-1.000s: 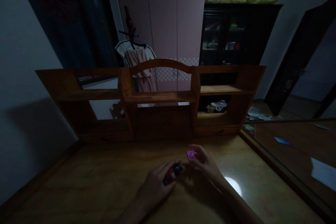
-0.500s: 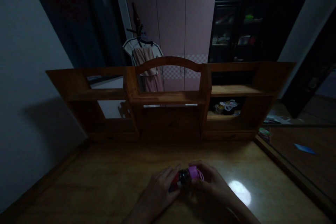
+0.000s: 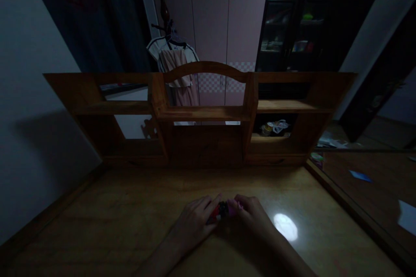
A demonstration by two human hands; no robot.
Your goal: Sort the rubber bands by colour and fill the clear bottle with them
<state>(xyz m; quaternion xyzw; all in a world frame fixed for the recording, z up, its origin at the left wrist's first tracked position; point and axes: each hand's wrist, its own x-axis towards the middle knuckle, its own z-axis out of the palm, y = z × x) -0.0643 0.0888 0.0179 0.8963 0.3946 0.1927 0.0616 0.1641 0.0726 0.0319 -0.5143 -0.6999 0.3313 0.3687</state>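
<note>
Between my hands, low over the wooden desk [image 3: 156, 225], lies a small bottle [image 3: 214, 214] with a red body and a dark neck. It is tilted sideways, its purple cap [image 3: 232, 207] towards the right. My left hand [image 3: 195, 218] is wrapped round the body and covers much of it. On the cap end, my right hand [image 3: 251, 213] is closed, its fingers covering most of the cap and its loop. The bottle's label is too dark to read.
A wooden shelf unit [image 3: 201, 114] stands across the back of the desk. Its right compartment shows a plastic bag [image 3: 280, 126] behind it. A raised wooden edge [image 3: 344, 207] runs along the right side. Light reflects brightly near my right forearm.
My right hand's fingers have closed further over the purple cap, hiding its loop more. Both hands and the bottle sit slightly higher and further left in view; the camera has shifted too.
</note>
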